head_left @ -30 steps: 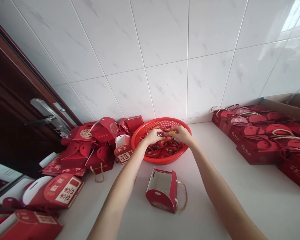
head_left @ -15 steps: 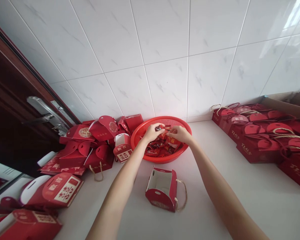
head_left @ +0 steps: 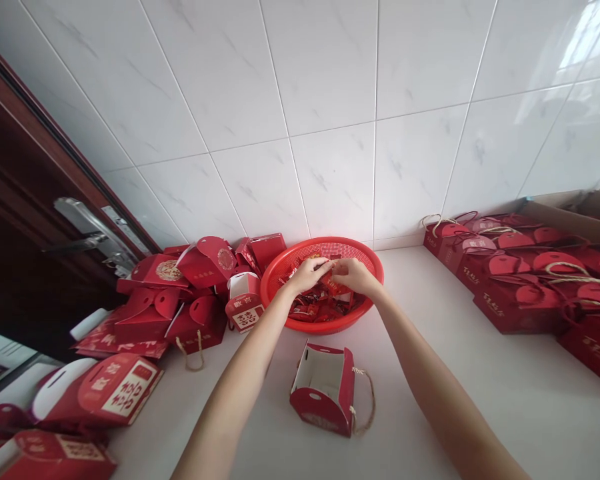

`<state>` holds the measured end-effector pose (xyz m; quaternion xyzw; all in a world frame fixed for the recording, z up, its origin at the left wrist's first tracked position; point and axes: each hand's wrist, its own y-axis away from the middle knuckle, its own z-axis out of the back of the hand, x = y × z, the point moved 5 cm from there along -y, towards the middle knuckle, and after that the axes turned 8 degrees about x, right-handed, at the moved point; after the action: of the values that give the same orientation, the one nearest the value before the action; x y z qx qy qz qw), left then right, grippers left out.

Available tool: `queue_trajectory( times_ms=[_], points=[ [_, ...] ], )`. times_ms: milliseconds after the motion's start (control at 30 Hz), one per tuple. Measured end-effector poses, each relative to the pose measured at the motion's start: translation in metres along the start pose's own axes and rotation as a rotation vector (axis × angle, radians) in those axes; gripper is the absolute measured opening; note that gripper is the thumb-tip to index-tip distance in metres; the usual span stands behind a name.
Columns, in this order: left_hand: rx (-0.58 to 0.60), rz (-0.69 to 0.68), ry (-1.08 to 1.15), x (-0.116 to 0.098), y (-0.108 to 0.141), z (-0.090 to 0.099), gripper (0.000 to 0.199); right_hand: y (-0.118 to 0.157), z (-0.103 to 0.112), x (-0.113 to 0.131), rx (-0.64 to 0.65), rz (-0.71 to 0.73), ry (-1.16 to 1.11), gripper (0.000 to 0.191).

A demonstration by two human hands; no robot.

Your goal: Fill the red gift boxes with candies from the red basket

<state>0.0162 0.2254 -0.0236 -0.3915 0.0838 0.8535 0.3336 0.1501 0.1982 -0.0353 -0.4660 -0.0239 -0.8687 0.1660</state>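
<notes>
Both hands are over a red plastic basket [head_left: 365,257] holding wrapped candies [head_left: 316,312], mostly in red wrappers. My left hand [head_left: 306,275] is closed, and its fingers and back largely hide the wrapped candy in it. Close beside it, my right hand [head_left: 356,276] is also closed, its fingers pinching a red wrapped candy [head_left: 336,283]; the fingertips of the two hands nearly meet. In front of the basket, between my forearms, a red gift box [head_left: 325,393] stands with its top open and its pale inside showing. A rope handle [head_left: 370,407] hangs at its right side.
Red gift boxes [head_left: 150,313] are piled on the left by a dark door [head_left: 40,173], with more [head_left: 100,390] nearer me. Rows of red boxes with handles [head_left: 520,300] stand at right, before a cardboard carton [head_left: 555,217]. A white tiled wall [head_left: 330,180] rises behind.
The fingers of my two hands have come closer together over the basket. The dark wrapped candy seen in my left hand is now hidden. The view has tilted slightly; the open box stays put.
</notes>
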Motion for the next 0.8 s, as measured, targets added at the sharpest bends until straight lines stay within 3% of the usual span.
queue_trajectory(
  times_ms=[367, 533, 800],
  points=[
    [0.002, 0.068, -0.009, 0.019, -0.006, 0.002, 0.034, -0.002, -0.007, -0.003, 0.009, -0.048, -0.166, 0.018],
    [-0.026, 0.053, 0.013, 0.021, -0.007, 0.006, 0.032, -0.003, 0.001, -0.004, -0.055, -0.06, -0.462, 0.011],
    [-0.149, -0.04, 0.071, -0.001, -0.004, 0.015, 0.04, -0.005, -0.001, -0.004, -0.119, -0.096, -0.963, 0.012]
  ],
)
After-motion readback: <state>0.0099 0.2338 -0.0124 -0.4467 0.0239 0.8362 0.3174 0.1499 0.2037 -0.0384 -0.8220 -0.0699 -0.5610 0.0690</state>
